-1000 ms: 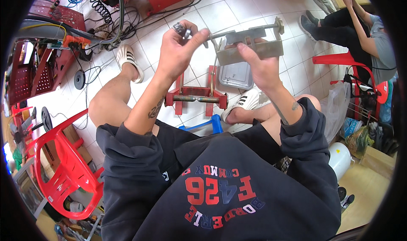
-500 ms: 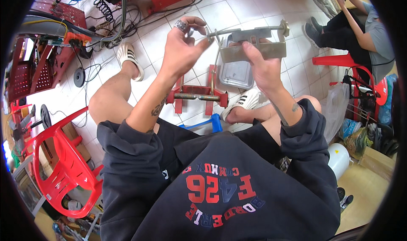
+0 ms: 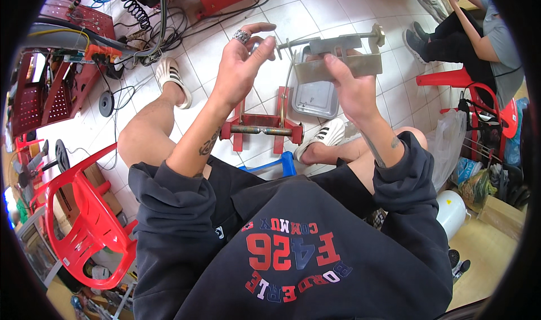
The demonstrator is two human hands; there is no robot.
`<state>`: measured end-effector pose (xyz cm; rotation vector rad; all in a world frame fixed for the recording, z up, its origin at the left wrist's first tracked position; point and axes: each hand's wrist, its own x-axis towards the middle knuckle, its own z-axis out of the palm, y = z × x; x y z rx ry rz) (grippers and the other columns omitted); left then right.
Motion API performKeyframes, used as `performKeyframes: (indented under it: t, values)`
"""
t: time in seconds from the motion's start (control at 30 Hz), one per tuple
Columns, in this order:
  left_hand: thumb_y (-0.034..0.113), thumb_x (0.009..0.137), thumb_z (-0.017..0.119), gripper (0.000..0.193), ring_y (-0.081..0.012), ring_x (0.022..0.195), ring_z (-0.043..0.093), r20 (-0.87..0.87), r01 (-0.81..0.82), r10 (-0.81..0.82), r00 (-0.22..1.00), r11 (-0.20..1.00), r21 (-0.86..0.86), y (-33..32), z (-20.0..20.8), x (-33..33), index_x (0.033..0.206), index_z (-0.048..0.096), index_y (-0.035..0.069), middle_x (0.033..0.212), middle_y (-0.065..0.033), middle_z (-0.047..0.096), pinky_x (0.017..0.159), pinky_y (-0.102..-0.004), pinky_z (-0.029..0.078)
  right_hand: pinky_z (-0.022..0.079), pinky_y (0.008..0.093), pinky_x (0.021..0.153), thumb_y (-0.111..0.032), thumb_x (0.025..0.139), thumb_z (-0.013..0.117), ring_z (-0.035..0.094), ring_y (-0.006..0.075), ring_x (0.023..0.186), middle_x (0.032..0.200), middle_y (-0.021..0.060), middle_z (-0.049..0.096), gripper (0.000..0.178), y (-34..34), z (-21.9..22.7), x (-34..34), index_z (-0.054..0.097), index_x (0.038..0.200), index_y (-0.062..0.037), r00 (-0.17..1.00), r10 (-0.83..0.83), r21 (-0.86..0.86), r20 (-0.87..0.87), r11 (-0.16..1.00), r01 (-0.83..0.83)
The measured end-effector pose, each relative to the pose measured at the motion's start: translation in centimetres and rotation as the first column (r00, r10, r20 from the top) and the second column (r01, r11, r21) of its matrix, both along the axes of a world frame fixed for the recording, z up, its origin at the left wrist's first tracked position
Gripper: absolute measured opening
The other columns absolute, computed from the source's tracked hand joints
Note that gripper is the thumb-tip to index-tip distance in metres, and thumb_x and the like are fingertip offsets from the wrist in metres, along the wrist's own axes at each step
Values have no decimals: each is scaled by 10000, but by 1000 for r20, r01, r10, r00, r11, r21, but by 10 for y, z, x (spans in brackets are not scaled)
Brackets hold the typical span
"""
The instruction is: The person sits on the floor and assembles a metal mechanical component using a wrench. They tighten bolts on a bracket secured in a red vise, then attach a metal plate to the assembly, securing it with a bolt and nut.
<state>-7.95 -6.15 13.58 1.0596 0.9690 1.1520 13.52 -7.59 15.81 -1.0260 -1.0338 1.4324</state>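
Right grip (image 3: 356, 94) pinching metal bracket (image 3: 362, 66) near its middle, left grip (image 3: 238, 66) spread, just beside the rod end (image 3: 279, 50)

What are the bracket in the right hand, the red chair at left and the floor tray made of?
Bracket: probably metal, satin grey, going by its soft sheen and crisp edges.
Red chair: likely glossy moulded plastic, judging by highlights and slots.
Tray: perhaps grey plastic; reflections leave metal possible.

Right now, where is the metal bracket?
In the head view, the metal bracket is right of centre near the top, held in the right hand and partly hiding the plastic tray on the tiled floor.
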Motion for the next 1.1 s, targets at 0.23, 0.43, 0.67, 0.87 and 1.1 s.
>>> performKeyframes:
  t: [0.23,0.43,0.67,0.87,1.1]
  values:
    - [257,905,716,461,-38,721,523,-155,-19,22,988,1000,22,3,-8,7,1261,554,13,811,-17,606,620,-218,391,502,236,749,-135,916,693,638,92,822,897,54,717,189,-7,3,0,700,990,40,993,24,92,114,995,-34]
    - [238,892,743,453,-31,684,510,-46,-93,97,994,992,87,-3,10,7,1247,559,23,850,1,596,588,-212,399,512,245,761,-139,915,695,643,96,841,896,63,717,204,4,2,4,696,1002,45,989,-18,57,148,998,10]
    - [329,912,719,355,-41,661,453,-199,-141,143,969,990,24,4,-5,3,1086,657,26,835,6,591,560,-230,362,534,267,815,-102,920,679,672,142,891,974,98,713,200,-4,0,2,664,1045,53,1000,23,44,-20,999,-22]
    - [142,814,793,408,12,564,366,-217,-127,145,965,988,91,-3,-10,14,1161,610,29,796,43,526,506,-183,312,534,271,813,-105,919,681,665,135,902,982,93,707,214,0,-1,0,660,1056,57,999,11,39,-39,999,-9]
    - [204,726,884,550,19,539,349,-256,-132,183,949,970,206,3,1,-5,1179,618,44,813,52,514,489,-161,282,515,247,760,-123,906,697,648,100,851,931,63,711,194,3,-2,4,688,1010,41,997,13,71,79,997,-18]
